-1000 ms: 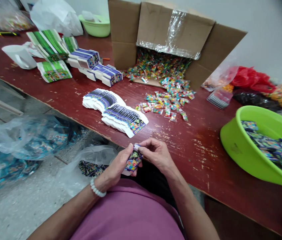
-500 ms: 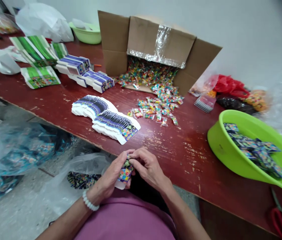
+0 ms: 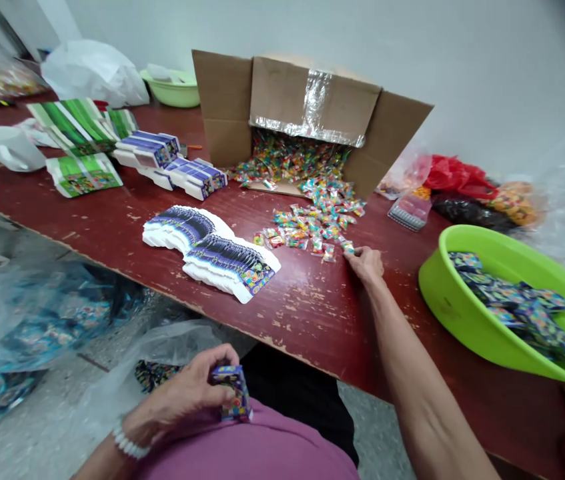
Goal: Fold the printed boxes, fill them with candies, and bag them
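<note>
My left hand (image 3: 197,390), with a white bead bracelet at the wrist, is closed around a small printed carton (image 3: 235,393) just above my lap. Out on the table, the fingertips of my right hand (image 3: 366,264) pinch a wrapped candy (image 3: 347,247) at the near edge of a spread of candies (image 3: 312,220). These spill from a cardboard box (image 3: 312,93) lying on its side. Flattened printed cartons (image 3: 227,257) lie fanned in two overlapping rows between my two hands and the back stacks.
A green basin (image 3: 455,333) with filled-looking dark cartons stands at the right. Banded purple stacks (image 3: 197,175), green stacks (image 3: 85,175) and a white mug (image 3: 9,150) are at the back left. Plastic bags (image 3: 62,313) lie below the table edge (image 3: 197,310).
My right hand has left the carton and reached forward right to the candies. My left hand has lowered toward my lap; the carton, flat-looking before, now appears as a boxy shape.
</note>
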